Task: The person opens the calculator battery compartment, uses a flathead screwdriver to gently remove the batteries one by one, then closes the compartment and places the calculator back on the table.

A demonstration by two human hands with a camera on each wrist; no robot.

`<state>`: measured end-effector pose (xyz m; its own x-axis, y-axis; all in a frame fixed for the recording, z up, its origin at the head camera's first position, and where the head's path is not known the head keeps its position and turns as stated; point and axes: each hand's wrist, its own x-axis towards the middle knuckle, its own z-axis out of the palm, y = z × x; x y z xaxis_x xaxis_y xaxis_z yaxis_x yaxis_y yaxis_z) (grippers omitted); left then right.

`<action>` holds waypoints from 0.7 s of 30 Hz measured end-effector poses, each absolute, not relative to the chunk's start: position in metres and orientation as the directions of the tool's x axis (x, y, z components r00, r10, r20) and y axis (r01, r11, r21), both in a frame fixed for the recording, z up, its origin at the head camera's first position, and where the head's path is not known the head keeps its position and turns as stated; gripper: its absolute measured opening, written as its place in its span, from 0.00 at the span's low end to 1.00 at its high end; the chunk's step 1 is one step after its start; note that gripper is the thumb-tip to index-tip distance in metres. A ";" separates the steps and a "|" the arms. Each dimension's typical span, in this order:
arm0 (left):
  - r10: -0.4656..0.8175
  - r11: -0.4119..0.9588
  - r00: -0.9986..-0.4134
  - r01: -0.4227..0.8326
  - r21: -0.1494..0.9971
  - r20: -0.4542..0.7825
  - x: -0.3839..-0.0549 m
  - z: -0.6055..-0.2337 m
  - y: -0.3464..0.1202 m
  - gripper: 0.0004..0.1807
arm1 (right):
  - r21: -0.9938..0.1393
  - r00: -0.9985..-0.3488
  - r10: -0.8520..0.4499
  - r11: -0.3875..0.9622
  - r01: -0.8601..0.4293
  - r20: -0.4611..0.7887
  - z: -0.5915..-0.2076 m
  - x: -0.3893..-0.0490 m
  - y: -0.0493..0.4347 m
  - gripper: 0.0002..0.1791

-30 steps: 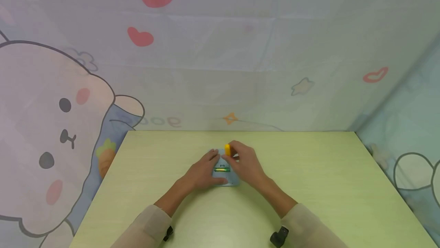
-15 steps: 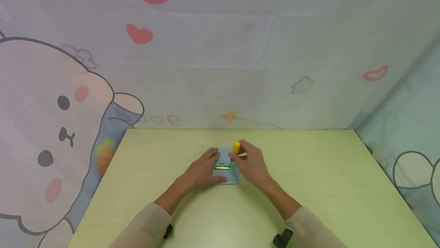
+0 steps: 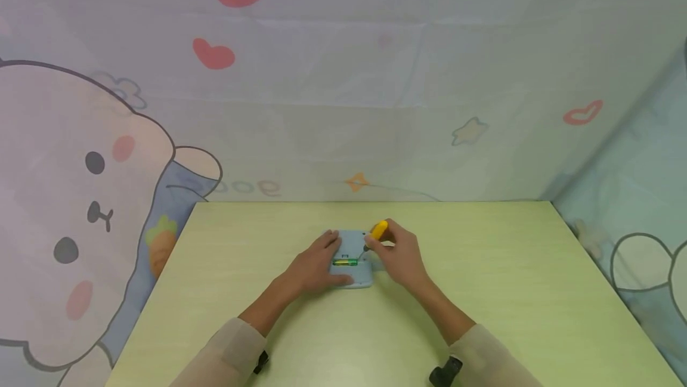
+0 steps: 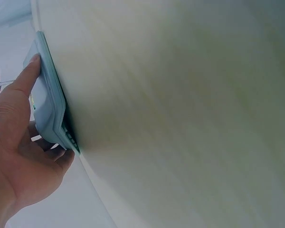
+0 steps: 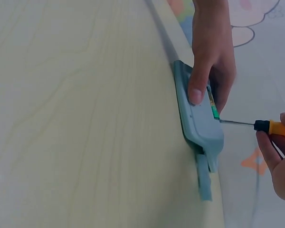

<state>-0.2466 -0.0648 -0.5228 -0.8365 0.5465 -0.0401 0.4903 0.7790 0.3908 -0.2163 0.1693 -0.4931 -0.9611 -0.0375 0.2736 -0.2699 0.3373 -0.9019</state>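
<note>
The fingers work over a pale yellow-green tabletop (image 3: 510, 279) with faint wood grain. Beyond them, past its far edge, a light printed cloth (image 3: 333, 136) rises, bearing hearts and a star; off to the left of the fingers it carries a large white animal figure (image 3: 107, 208), and on the far right it meets another cloth panel (image 3: 633, 190) at a corner.

The light blue device (image 3: 351, 250) lies on the tabletop between the two sets of fingers, its slot facing up with a green battery (image 3: 345, 262) in it. The left hand (image 3: 316, 268) grips it from the left: the thumb lies along the near part, spread away from the other fingers, which bend over the far left edge. The fingers of the right hand (image 3: 402, 256) pinch the yellow handle of a screwdriver (image 3: 380, 229), whose tilted shaft runs down to the battery's right end; whether the tip touches is too small to tell. Below the right fingers, just beside the device, lies a flat blue piece (image 5: 204, 178).

The tabletop's far edge runs near, just beyond the right fingertips. Its side edges stand well apart from both hands, leaving broad room outward, and more surface stretches between the forearms, on the near side of the fingers.
</note>
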 end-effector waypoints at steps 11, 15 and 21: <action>0.548 0.778 -0.836 0.492 0.391 -0.037 -0.246 -0.524 -0.066 0.57 | -0.989 -0.992 -0.006 0.067 -0.129 0.129 -0.502 -0.213 0.186 0.13; 0.546 0.776 -0.837 0.487 0.400 -0.042 -0.246 -0.523 -0.066 0.57 | -0.995 -0.996 0.006 0.035 -0.091 0.091 -0.505 -0.213 0.189 0.13; 0.542 0.780 -0.839 0.481 0.400 -0.047 -0.246 -0.523 -0.065 0.57 | -0.985 -0.988 0.004 0.071 -0.156 0.156 -0.502 -0.212 0.184 0.12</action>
